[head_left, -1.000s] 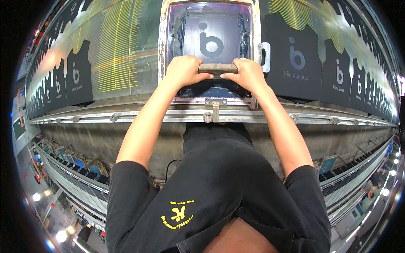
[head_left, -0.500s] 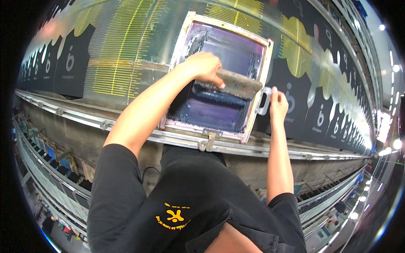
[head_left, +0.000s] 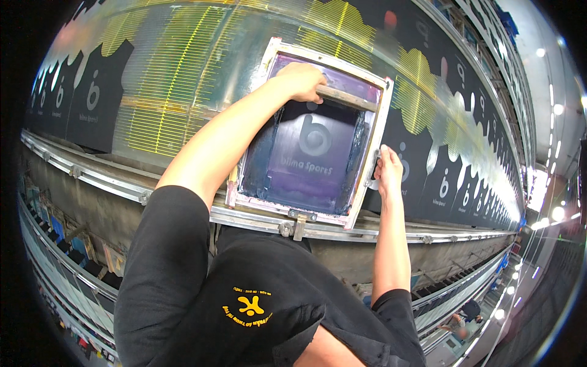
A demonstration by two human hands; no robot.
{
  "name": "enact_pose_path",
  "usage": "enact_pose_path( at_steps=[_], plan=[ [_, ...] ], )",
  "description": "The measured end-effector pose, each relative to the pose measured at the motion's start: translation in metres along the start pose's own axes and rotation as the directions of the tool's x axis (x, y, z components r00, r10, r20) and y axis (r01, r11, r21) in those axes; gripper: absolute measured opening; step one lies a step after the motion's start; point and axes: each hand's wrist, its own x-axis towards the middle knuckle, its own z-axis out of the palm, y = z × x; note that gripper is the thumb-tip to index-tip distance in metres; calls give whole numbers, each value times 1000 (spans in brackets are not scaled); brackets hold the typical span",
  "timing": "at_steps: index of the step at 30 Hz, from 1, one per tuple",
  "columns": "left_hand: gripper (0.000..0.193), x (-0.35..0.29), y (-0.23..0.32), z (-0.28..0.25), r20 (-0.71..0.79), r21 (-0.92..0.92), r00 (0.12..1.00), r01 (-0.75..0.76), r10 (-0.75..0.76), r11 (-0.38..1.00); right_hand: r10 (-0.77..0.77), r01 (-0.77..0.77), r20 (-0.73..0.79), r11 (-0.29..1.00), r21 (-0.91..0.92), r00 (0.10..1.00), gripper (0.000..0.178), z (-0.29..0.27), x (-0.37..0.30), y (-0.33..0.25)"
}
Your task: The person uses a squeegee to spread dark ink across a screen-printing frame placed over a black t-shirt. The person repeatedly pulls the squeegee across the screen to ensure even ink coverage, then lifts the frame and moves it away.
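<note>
A screen-printing frame (head_left: pixel 380 116) with pale, ink-stained edges lies on the long table in front of me. Its purple mesh (head_left: pixel 286 180) has dark ink along the sides, and a round logo with lettering shows in the middle. My left hand (head_left: pixel 299 82) is closed around one end of a squeegee (head_left: pixel 350 98), which spans the mesh near the frame's far end. At the frame's right side, my right hand (head_left: pixel 389 171) is closed on a small metal handle (head_left: pixel 370 170), seen mostly edge-on and partly covered by the fingers.
Black shirt panels (head_left: pixel 101 101) with grey logos lie in rows on both sides. Yellow striped patches (head_left: pixel 177 79) mark the glossy tabletop. A metal rail (head_left: pixel 257 221) with clamps runs along the near edge, and a frame bracket (head_left: pixel 299 225) sits against it. Parallel tables stand behind me.
My left hand has pushed the squeegee from mid-mesh to the far end, tipping it upright and uncovering the logo. My right hand stays at the handle, which has turned more edge-on.
</note>
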Motion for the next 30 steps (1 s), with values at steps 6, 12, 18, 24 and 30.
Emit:
enact_pose_path(
  at_steps=[6, 12, 18, 24, 30],
  plan=[
    [42, -113, 49, 67, 10, -160, 1000, 29, -28, 987, -81, 81, 1, 996, 36, 997, 39, -7, -3, -10],
    [77, -268, 102, 169, -376, -29, 917, -160, 137, 987, -166, 166, 37, 986, 6, 985, 41, 10, -1, -9],
    [58, -291, 100, 121, -211, -101, 974, -107, 84, 989, -338, 350, -146, 934, 68, 930, 40, 20, -58, -35],
    [39, -355, 17, 123, -396, -167, 917, -17, -51, 986, -443, 446, -79, 895, 14, 893, 44, 133, -112, -35],
    [52, -479, -179, 31, -338, -219, 928, 83, -155, 972, -464, 464, -16, 882, 76, 885, 42, 355, -170, -31]
  ],
)
